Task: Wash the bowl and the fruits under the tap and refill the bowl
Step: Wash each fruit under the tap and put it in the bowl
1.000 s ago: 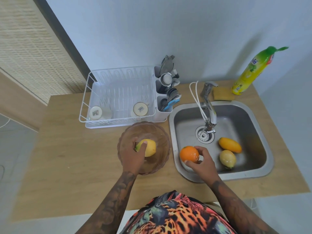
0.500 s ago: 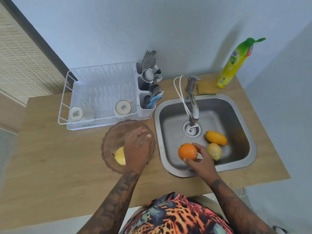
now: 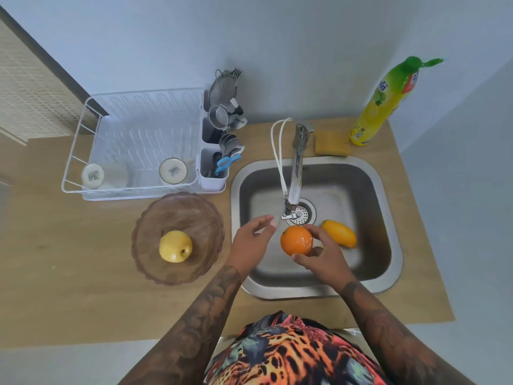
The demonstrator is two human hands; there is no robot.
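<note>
Over the sink point(image 3: 244, 190), right grip point(image 3: 319, 254) holds orange point(image 3: 296, 240).

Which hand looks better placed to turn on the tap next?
Probably the left hand: it is open and empty, close to the tap. The right hand is busy holding the orange over the sink.

Bowl point(image 3: 177, 207) left of sink point(image 3: 388, 262) (rack point(image 3: 83, 162) behind bowl).
</note>
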